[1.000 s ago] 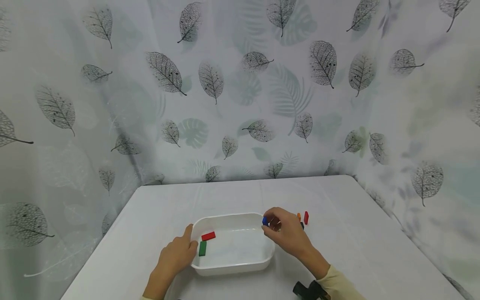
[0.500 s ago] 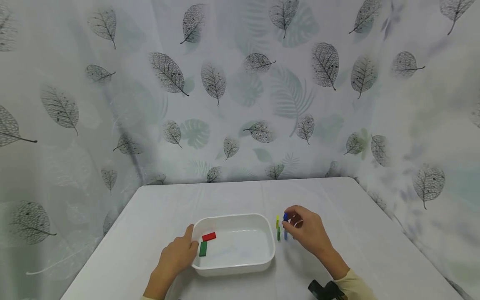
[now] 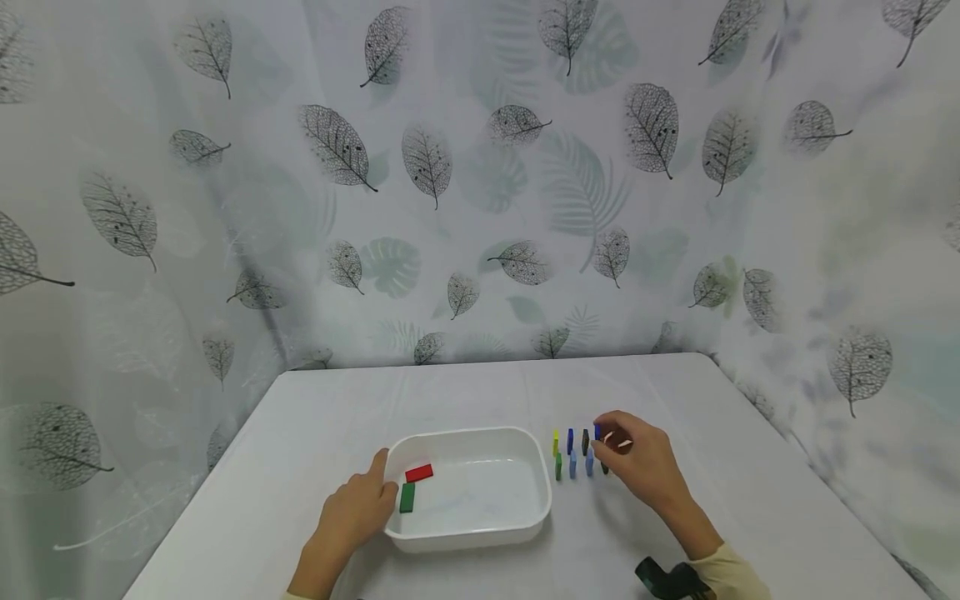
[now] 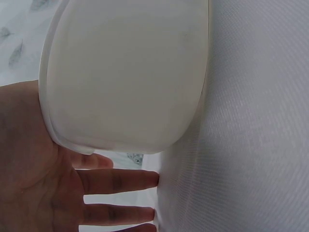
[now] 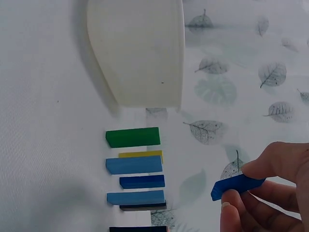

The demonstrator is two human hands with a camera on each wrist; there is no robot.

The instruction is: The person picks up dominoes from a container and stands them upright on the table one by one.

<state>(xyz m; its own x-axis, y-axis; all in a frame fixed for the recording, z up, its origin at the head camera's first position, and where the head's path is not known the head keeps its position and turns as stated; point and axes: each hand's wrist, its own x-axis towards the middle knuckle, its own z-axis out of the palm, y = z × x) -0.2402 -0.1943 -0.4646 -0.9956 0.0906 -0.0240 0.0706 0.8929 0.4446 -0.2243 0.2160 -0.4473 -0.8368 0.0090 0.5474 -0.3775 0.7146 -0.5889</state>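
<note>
In the right wrist view, my right hand pinches a blue block between thumb and fingers. Small upright blocks stand in two rows right of the white tray, beside that hand: green, yellow, dark blue, light blue and dark among them. The hand hides part of the rows. My left hand rests against the left end of the white tray, its fingers straight in the left wrist view. A red block and a green block lie inside the tray, near its left end.
A white-covered table bears everything. Leaf-printed curtains hang behind it and along both sides. A dark device sits at my right wrist, by the pale sleeve.
My right hand has moved right, from the tray's right rim to over the standing blocks, with the blue block in its fingers. The left hand and tray have stayed in place.
</note>
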